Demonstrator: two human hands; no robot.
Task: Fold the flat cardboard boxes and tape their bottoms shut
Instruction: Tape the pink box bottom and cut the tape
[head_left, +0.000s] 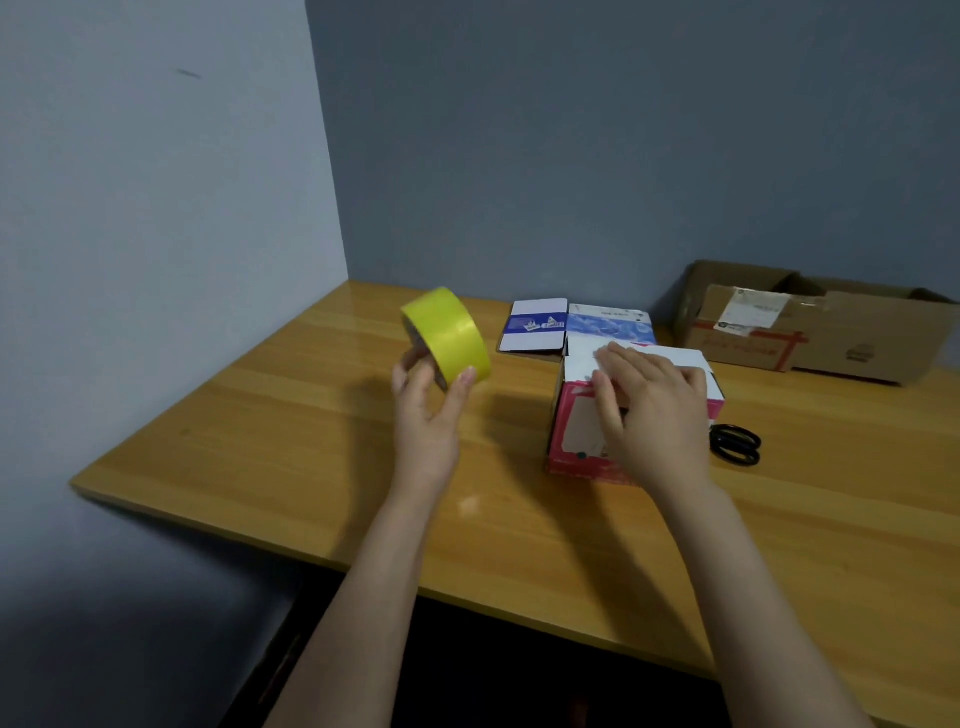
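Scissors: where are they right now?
In the head view, the black scissors lie on the table, just right of the pink box that the right hand rests on; only the handles show.

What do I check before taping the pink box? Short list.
1. Grip: left hand holds the tape, off the table: ok.
2. Hold-down: right hand presses the flaps of the box: ok.
3. Seam flush: cannot tell, the hand covers it.
4. Free tape end: cannot tell.
5. Contact: tape apart from the box, to its left: not ok.
6. Cutter: scissors on the table, right of the box: ok.
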